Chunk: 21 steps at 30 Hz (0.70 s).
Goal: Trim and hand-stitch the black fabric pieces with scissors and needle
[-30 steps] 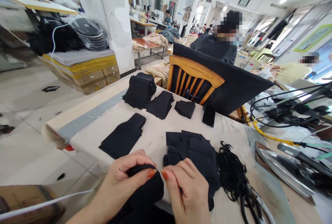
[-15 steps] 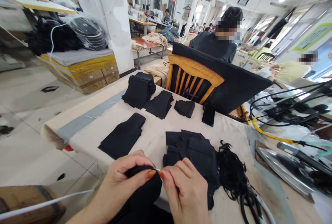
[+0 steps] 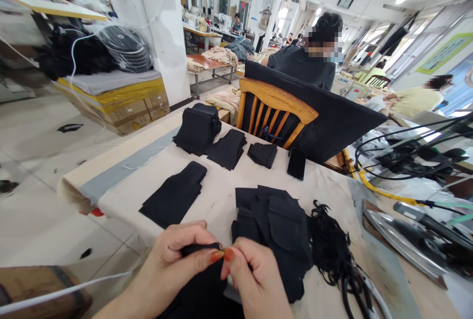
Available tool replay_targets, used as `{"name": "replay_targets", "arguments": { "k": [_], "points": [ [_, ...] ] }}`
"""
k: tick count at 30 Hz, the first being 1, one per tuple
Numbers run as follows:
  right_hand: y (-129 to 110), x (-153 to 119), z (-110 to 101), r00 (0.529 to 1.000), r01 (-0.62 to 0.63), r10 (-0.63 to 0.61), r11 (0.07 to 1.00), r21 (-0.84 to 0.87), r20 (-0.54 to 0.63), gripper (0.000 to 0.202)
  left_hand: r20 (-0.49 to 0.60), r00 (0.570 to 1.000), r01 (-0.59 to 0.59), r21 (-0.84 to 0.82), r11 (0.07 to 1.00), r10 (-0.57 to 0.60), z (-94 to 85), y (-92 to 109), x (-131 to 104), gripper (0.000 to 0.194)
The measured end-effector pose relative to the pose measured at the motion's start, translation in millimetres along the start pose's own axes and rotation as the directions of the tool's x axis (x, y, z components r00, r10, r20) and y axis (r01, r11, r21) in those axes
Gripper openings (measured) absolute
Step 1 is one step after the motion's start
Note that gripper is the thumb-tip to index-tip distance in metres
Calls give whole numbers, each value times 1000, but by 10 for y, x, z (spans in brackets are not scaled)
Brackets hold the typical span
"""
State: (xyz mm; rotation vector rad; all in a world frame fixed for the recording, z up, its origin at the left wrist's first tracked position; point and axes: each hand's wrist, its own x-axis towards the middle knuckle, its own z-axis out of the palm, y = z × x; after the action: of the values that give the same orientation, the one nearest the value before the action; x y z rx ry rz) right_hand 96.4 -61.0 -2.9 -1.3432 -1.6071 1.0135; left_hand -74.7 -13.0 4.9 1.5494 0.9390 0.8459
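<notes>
A piece of black fabric (image 3: pixel 195 284) hangs below my hands at the near edge of the table. My left hand (image 3: pixel 185 255) is closed on it, thumb on top and fingers curled behind its folded upper edge. My right hand (image 3: pixel 251 269) is closed too, thumb and forefinger pinching the fabric's corner right beside the left thumb tip. Whether anything small sits between the fingertips is hidden. Beyond my right hand lies a loose pile of cut black fabric pieces (image 3: pixel 273 220). A flat stack of black pieces (image 3: pixel 175 193) lies past my left hand.
More black stacks (image 3: pixel 195 129) and a phone (image 3: pixel 296 163) lie along the far side. Right of the pile is a heap of black strips (image 3: pixel 330 245), then an iron (image 3: pixel 406 245) with cables. A wooden chair (image 3: pixel 277 99) and a seated person (image 3: pixel 303 65) are beyond the table.
Both hands have dropped slightly. My right hand has turned and shifted a little, its fingers still pinched against the fabric's edge. The stacks on the table have not moved.
</notes>
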Motion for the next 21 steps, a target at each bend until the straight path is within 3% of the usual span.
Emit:
{"name": "replay_targets", "arguments": {
  "k": [2,5,7,9,11,13,14,16,18,20,21],
  "points": [
    [112,-41,140,977,-204,173,934,295,128,55,-13,1000,12,-27,1000,-12,34,-27,-25,19],
    [165,-57,207,969,-245,208,884,398,133,56,-29,999,22,-52,998,-23,65,-55,-39,21],
    [117,-41,139,990,-139,141,948,286,14,49,-18,1000,10,-38,999,-10,66,-46,-28,19],
    [44,-21,37,993,37,-33,999,29,-110,39,-15,1000,-11,10,1000,11,57,-20,-10,17],
    [-7,-7,-26,954,194,-247,941,-276,-171,31,-21,1000,-18,68,998,19,46,9,6,18],
    [-12,-8,0,912,219,-337,882,-417,-233,29,-18,1000,-10,90,996,11,44,22,13,21],
    [3,-15,47,916,179,-293,911,-373,-275,32,-11,1000,-14,85,996,15,47,19,11,23],
    [56,-35,173,965,12,-21,999,-39,-261,42,-24,997,-68,83,994,70,62,-3,-6,24],
    [114,-51,274,971,-207,235,922,327,-46,53,-84,980,-168,144,975,181,80,-36,-35,21],
    [149,-50,279,948,-316,293,826,467,124,59,-135,952,-239,228,944,274,90,-63,-58,18],
    [152,-40,241,955,-297,269,841,451,127,59,-142,947,-248,244,937,288,89,-73,-62,18]
  ]
}}
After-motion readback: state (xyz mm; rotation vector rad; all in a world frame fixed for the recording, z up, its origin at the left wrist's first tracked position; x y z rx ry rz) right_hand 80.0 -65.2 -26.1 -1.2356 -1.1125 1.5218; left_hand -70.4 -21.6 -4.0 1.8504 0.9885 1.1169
